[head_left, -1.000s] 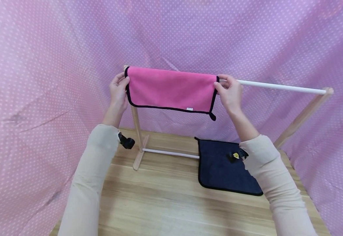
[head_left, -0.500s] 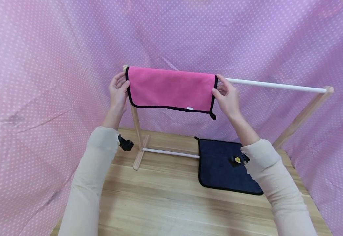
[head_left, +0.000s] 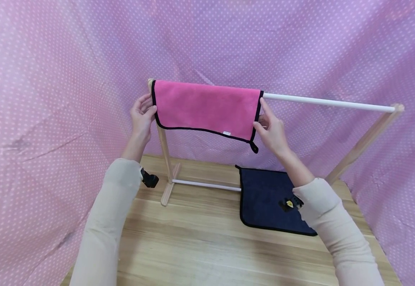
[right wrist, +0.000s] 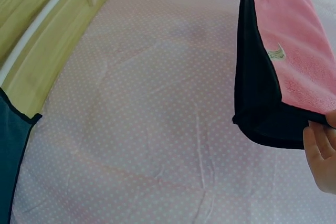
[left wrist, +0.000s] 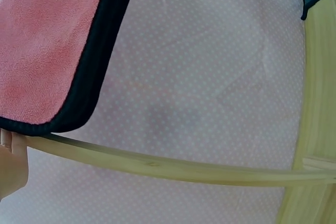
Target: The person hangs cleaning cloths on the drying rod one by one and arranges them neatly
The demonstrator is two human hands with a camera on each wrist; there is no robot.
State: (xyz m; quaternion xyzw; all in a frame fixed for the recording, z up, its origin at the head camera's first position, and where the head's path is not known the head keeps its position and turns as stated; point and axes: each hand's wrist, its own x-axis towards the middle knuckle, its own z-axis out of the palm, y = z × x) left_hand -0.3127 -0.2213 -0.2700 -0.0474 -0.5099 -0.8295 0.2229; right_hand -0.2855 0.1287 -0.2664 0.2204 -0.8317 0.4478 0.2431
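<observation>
A pink towel [head_left: 207, 107] with black edging hangs folded over the white rail [head_left: 329, 102] of a wooden rack, at its left end. My left hand [head_left: 142, 117] pinches the towel's left side edge, partly hidden behind the cloth in the left wrist view. At the opposite side, my right hand [head_left: 273, 131] pinches the right edge between thumb and fingers, below the rail. A black loop [head_left: 254, 147] dangles from the lower right corner. In the right wrist view, the dark back layer [right wrist: 257, 93] hangs behind the pink front and reaches lower.
A navy towel [head_left: 264, 202] with black edging lies flat on the wooden table [head_left: 193, 246] at right, partly beneath my right forearm. Rack posts [head_left: 364, 145] stand at both ends, with a low crossbar [head_left: 207, 185] between them. Pink dotted cloth [head_left: 264, 39] surrounds the table.
Both hands have slid down the towel's side edges, the right one further and slightly left. The towel's lower right corner has dropped a little, and its bottom edge slants more.
</observation>
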